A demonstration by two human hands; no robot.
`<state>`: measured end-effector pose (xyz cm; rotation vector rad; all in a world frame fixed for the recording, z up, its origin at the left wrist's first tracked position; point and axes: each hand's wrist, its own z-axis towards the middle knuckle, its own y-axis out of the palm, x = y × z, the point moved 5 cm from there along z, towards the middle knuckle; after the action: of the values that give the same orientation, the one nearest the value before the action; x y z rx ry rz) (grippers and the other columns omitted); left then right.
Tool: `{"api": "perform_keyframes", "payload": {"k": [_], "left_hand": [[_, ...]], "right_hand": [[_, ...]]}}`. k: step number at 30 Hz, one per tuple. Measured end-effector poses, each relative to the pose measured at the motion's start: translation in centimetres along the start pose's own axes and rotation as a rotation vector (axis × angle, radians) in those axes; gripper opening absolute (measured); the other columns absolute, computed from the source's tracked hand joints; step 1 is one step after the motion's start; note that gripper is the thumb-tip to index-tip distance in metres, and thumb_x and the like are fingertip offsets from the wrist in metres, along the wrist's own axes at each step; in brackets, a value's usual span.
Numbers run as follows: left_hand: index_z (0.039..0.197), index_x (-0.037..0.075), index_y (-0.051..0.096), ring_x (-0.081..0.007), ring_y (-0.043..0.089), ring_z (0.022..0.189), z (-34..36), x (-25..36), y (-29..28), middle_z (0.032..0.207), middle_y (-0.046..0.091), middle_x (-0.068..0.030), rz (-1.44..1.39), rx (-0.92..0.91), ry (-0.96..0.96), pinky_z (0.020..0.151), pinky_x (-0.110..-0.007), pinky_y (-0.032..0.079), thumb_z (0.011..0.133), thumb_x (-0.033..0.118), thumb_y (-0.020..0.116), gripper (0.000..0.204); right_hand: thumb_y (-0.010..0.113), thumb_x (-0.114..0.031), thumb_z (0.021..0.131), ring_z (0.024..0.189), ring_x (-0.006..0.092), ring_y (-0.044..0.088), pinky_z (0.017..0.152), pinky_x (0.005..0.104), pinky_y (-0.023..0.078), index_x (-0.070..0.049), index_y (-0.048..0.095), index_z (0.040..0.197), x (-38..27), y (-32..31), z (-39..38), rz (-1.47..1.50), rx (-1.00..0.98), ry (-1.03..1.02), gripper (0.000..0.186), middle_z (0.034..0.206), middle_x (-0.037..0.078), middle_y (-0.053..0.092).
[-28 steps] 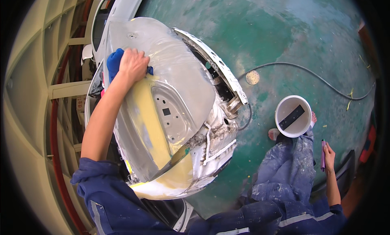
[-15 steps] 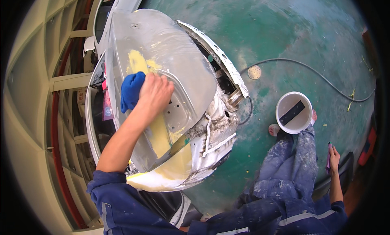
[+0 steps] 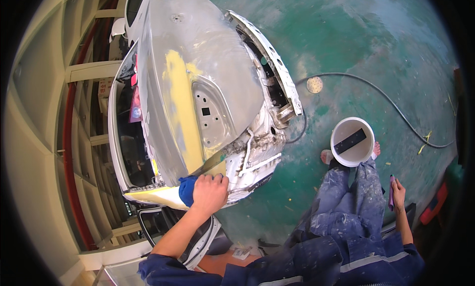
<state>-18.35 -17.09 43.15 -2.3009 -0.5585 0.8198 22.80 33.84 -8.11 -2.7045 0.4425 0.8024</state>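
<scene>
My left hand (image 3: 210, 193) is closed round a bundled blue cloth (image 3: 187, 189). It is at the near corner of the car body, just below the grey lid panel, and the cloth lies against the yellow-and-white edge there. The lid panel (image 3: 222, 44) is sanded to dull grey, with a long yellow filler patch (image 3: 180, 108) beside a recess with holes (image 3: 213, 120). Low on the right, my right hand (image 3: 398, 193) grips a thin purple strip (image 3: 391, 199) with a dark edge, away from the car.
A white bucket (image 3: 373, 142) with a black flat strip (image 3: 350, 141) in it stands at my feet. Beyond it a dark hose (image 3: 381, 90) curves over the green floor, near a round pale disc (image 3: 314, 85). A loose dark-windowed panel (image 3: 217, 231) lies below the car.
My left hand has moved with the blue cloth from the yellow patch on the lid to the near body edge. My right hand still holds the purple strip. The view has shifted.
</scene>
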Motion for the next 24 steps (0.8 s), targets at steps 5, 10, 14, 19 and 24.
{"api": "perform_keyframes", "payload": {"k": [5, 10, 14, 19, 24], "left_hand": [[0.092, 0.011, 0.068, -0.0305, 0.066, 0.080, 0.6, 3.3, 1.1, 0.086, 0.066, -0.0073, -0.370, 0.262, -0.263, 0.074, -0.044, 0.050, 0.079, 0.024, 0.074, 0.019], [0.099, 0.008, 0.069, -0.0345, 0.069, 0.088, 9.0, 12.9, 4.1, 0.097, 0.069, -0.0111, -1.005, 0.423, -0.404, 0.081, -0.043, 0.054, 0.081, 0.013, 0.073, 0.019], [0.104, 0.003, 0.061, -0.0363, 0.067, 0.097, 19.0, 24.4, 10.8, 0.101, 0.064, -0.0154, -1.529, 0.403, -0.333, 0.088, -0.041, 0.053, 0.086, 0.001, 0.066, 0.019], [0.105, 0.002, 0.055, -0.0352, 0.066, 0.099, 27.0, 36.0, 19.3, 0.101, 0.063, -0.0153, -1.667, 0.421, -0.299, 0.087, -0.042, 0.052, 0.090, -0.006, 0.061, 0.018], [0.116, 0.002, 0.055, -0.0318, 0.066, 0.104, 24.3, 37.1, 22.4, 0.109, 0.064, -0.0134, -1.747, 0.400, -0.370, 0.091, -0.041, 0.052, 0.097, 0.004, 0.058, 0.019]], "right_hand": [[0.063, -0.030, 0.108, 0.106, 0.0105, 0.061, 0.095, 0.0248, 0.048, 0.004, 0.045, 0.159, -0.6, -3.0, 3.3, 0.061, 0.000, 0.011, 0.064, 0.123, 0.003, 0.068], [0.059, -0.037, 0.107, 0.090, 0.0084, 0.057, 0.081, 0.0248, 0.047, -0.010, 0.039, 0.167, -11.6, -0.1, 3.7, -0.001, -0.063, -0.016, 0.068, 0.100, -0.003, 0.062], [0.053, -0.039, 0.108, 0.100, 0.0149, 0.056, 0.093, 0.0315, 0.047, -0.012, 0.042, 0.166, -16.3, 4.6, 4.0, 0.163, -0.232, -0.133, 0.065, 0.113, 0.005, 0.061], [0.048, -0.030, 0.114, 0.135, 0.0255, 0.048, 0.120, 0.0373, 0.032, -0.008, 0.042, 0.165, -25.8, 14.7, 0.0, -0.041, -0.298, -0.418, 0.056, 0.145, 0.015, 0.051], [0.068, -0.019, 0.096, 0.133, 0.0298, 0.052, 0.116, 0.0403, 0.039, -0.003, 0.046, 0.161, -35.4, 27.3, -9.3, 0.020, -0.480, -0.745, 0.070, 0.141, 0.018, 0.053]]}}
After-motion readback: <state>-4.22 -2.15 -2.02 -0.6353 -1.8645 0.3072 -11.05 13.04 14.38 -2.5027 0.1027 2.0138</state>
